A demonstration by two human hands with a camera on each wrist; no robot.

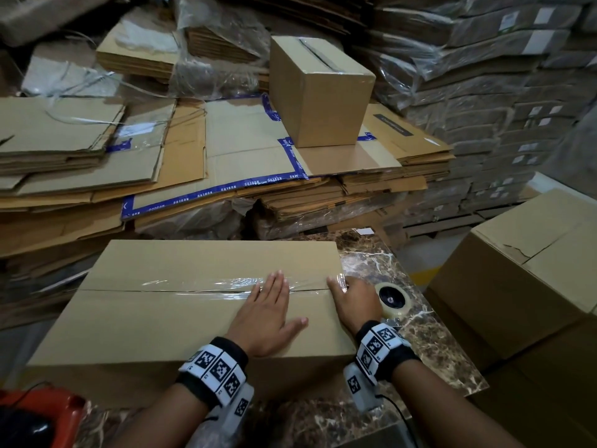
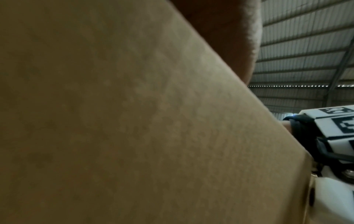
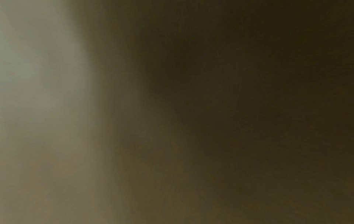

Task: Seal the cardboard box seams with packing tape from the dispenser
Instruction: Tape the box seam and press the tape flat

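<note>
A long brown cardboard box (image 1: 161, 318) lies on the marble table (image 1: 429, 350). A strip of clear tape (image 1: 200, 287) runs along its top centre seam. My left hand (image 1: 271, 302) lies flat on the lid with straight fingers across the taped seam. My right hand (image 1: 350, 302) sits at the box's right end, thumb on the tape at the edge; its fingers drop behind the box side, hidden. The tape roll (image 1: 392, 300) of the dispenser shows just right of that hand. The left wrist view shows only cardboard (image 2: 114, 121) up close. The right wrist view is a dark blur.
Stacks of flattened cardboard (image 1: 193, 156) fill the space behind the table, with a small taped box (image 1: 319, 92) on top. A large brown box (image 1: 523, 263) stands close on the right. An orange object (image 1: 42, 412) sits at the lower left corner.
</note>
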